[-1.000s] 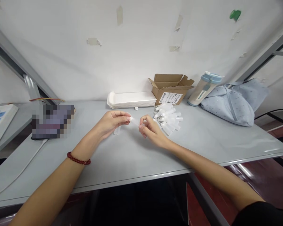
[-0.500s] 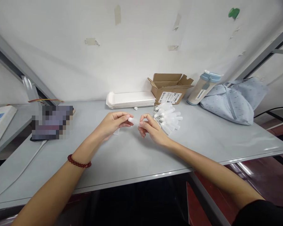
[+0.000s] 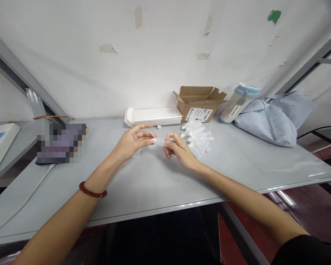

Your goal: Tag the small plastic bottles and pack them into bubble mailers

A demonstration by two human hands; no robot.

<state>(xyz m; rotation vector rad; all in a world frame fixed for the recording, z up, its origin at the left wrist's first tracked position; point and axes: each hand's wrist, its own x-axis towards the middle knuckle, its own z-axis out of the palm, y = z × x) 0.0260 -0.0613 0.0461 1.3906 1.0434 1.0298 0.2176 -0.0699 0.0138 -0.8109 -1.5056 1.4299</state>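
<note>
The left hand (image 3: 130, 142) is spreading its upper fingers (image 3: 142, 127) wider than a moment ago, suggesting a re-grip, while pinching the white end (image 3: 154, 140) of a translucent tube (image 3: 160, 142); the right hand (image 3: 180, 149) is clamping its opposite end above the grey table (image 3: 154, 180)

Along the table's (image 3: 154, 187) far side, left to right, are a stack (image 3: 156, 117), a box (image 3: 184, 110), a flask (image 3: 238, 105) and a bag (image 3: 267, 123). Nearer, a tube (image 3: 160, 142) is between left hand (image 3: 132, 142) and right hand (image 3: 180, 150), left of the pile (image 3: 197, 139).
</note>
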